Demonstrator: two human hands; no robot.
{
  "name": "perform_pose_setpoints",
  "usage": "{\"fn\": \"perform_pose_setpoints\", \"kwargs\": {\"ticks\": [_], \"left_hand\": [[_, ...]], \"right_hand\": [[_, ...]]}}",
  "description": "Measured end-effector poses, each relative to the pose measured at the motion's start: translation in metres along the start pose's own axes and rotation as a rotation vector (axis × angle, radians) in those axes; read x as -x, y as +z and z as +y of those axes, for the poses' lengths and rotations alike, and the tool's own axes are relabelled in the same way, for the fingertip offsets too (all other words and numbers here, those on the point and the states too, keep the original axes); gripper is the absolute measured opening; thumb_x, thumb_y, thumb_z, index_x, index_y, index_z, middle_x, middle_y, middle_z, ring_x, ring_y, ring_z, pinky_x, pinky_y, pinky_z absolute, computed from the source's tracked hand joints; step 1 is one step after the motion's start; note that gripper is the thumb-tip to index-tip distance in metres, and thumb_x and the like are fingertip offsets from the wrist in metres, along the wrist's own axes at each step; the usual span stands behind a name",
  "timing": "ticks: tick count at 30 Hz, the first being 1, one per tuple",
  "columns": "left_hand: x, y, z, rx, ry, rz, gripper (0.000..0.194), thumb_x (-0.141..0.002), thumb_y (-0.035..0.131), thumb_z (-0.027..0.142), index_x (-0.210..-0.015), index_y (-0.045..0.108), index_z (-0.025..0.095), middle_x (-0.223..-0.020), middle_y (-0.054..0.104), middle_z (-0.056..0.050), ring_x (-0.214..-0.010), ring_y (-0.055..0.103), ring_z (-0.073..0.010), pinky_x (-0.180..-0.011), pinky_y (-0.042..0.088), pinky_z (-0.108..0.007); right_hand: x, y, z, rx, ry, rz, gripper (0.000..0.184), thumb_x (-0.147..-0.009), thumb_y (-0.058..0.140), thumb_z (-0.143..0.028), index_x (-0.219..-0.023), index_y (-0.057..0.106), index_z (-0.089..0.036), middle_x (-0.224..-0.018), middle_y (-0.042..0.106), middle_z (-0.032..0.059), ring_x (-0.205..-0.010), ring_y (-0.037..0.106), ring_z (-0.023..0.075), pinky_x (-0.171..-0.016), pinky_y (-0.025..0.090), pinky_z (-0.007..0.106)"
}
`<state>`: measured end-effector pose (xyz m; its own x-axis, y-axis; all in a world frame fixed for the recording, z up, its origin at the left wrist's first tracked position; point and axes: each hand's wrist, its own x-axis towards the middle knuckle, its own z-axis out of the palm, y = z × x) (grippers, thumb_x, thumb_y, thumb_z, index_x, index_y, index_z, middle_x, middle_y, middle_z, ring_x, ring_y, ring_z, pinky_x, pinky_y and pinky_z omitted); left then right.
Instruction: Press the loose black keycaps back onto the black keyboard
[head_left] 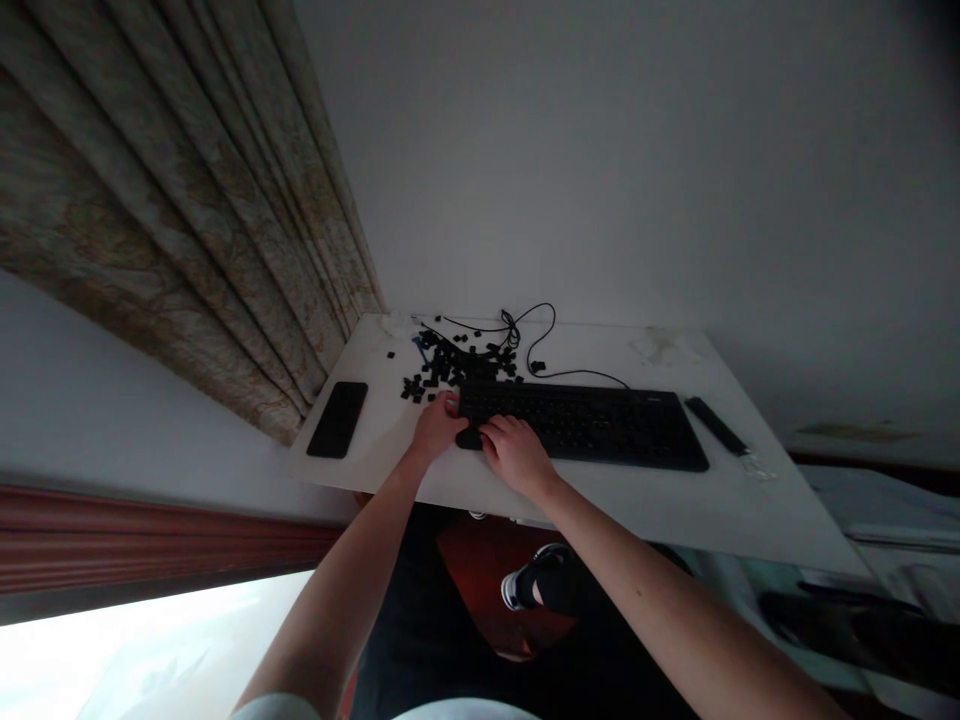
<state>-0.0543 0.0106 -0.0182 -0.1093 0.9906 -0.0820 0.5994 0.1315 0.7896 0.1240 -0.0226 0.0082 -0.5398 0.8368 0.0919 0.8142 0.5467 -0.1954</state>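
Read from the keyboard's (615, 430) middle, with twelve at the wall (600, 180), the curtain (217, 180) hangs at ten o'clock. The phone (337, 420) lies at nine, dark side up, near the table's (675, 510) left edge. Also at nine, but much closer, the left hand (435, 428) is at the keyboard's left end; its thumb touches the corner, and I cannot tell whether its fingers clamp anything. The loose keys (469, 365) lie scattered and heaped at ten, just beyond that hand. The cable (553, 318) bunches at eleven and loops round to the keyboard's far edge. The right hand (519, 452) rests at eight on the keyboard's near left part, fingers bent and close together; whether they pinch something is hidden. The keyboard lies lengthwise across the table, tilting slightly toward four. At three, just beside its right end, lies a black strip (716, 426).
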Motion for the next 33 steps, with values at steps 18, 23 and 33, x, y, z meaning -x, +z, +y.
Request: {"fn": "perform_pose_setpoints", "kwargs": {"ticks": [18, 23, 33], "left_hand": [[0.002, -0.002, 0.004, -0.037, -0.017, -0.008, 0.042, -0.071, 0.072, 0.016, -0.112, 0.062, 0.019, -0.083, 0.069, 0.0, -0.075, 0.064, -0.0161, -0.068, 0.045, -0.025], [0.002, -0.002, 0.002, -0.035, -0.006, -0.014, 0.041, -0.071, 0.07, 0.015, -0.112, 0.063, 0.019, -0.086, 0.07, -0.001, -0.079, 0.065, -0.0169, -0.072, 0.047, -0.026], [0.0, -0.002, -0.01, 0.12, 0.03, -0.03, 0.037, -0.074, 0.065, 0.015, -0.11, 0.064, 0.02, -0.082, 0.068, 0.0, -0.071, 0.063, -0.0144, -0.066, 0.048, -0.025]], "right_hand": [[0.0, -0.002, -0.013, 0.035, 0.075, -0.008, 0.037, -0.101, 0.041, -0.026, -0.13, 0.064, -0.022, -0.118, 0.065, 0.0123, -0.104, 0.057, 0.0265, -0.087, 0.04, 0.039], [0.001, 0.001, -0.009, 0.035, 0.045, -0.001, 0.037, -0.102, 0.04, -0.029, -0.122, 0.068, -0.017, -0.117, 0.066, 0.0143, -0.106, 0.055, 0.0283, -0.089, 0.04, 0.041], [0.002, 0.008, -0.009, -0.013, 0.102, 0.059, 0.034, -0.102, 0.042, -0.032, -0.118, 0.069, -0.018, -0.118, 0.066, 0.0129, -0.105, 0.055, 0.0278, -0.088, 0.04, 0.04]]}}
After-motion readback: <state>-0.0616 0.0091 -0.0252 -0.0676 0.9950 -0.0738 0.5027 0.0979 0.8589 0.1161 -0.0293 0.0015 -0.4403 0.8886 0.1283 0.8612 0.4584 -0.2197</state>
